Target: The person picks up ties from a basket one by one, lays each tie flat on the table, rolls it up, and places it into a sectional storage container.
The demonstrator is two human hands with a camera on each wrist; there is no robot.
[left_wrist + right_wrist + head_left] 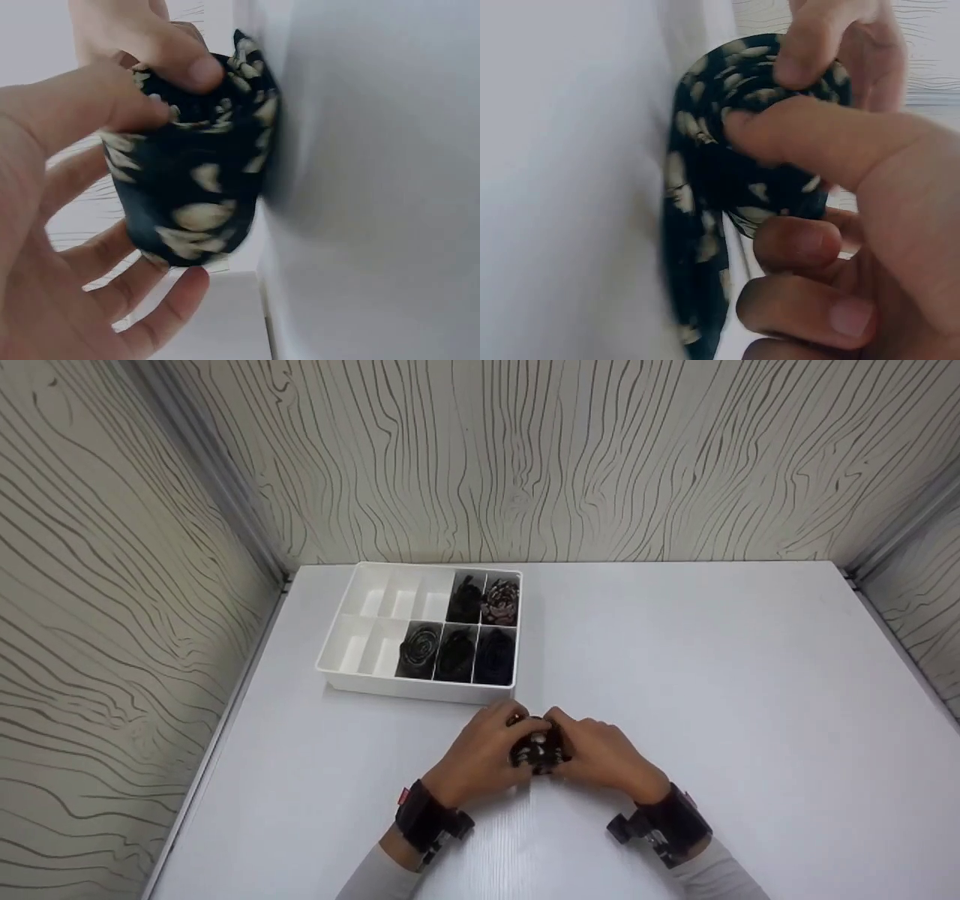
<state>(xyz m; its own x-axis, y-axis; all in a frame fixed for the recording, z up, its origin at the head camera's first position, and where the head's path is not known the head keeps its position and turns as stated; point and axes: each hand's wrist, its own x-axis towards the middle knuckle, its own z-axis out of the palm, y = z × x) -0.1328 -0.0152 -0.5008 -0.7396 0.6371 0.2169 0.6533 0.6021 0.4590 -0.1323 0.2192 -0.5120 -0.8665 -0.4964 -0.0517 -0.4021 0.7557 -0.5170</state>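
Note:
A dark necktie (538,751) with a cream pattern is rolled into a coil, low over the white table. My left hand (487,746) holds its left side; in the left wrist view the thumb presses the coil's end and the fingers curl round its side. My right hand (604,754) grips the opposite side. In the right wrist view, the right thumb lies on the spiral layers of the rolled necktie (757,191), and a loose length hangs away from the coil along the table. Both thumbs meet near the coil's middle, covering part of it.
Behind the hands, to the left, a white divided box (420,690) stands on the table (675,660). Dark rolled pieces (495,656) fill several compartments at its right side; the left compartments show bare white. Wood-patterned walls (517,457) border the table at back and sides.

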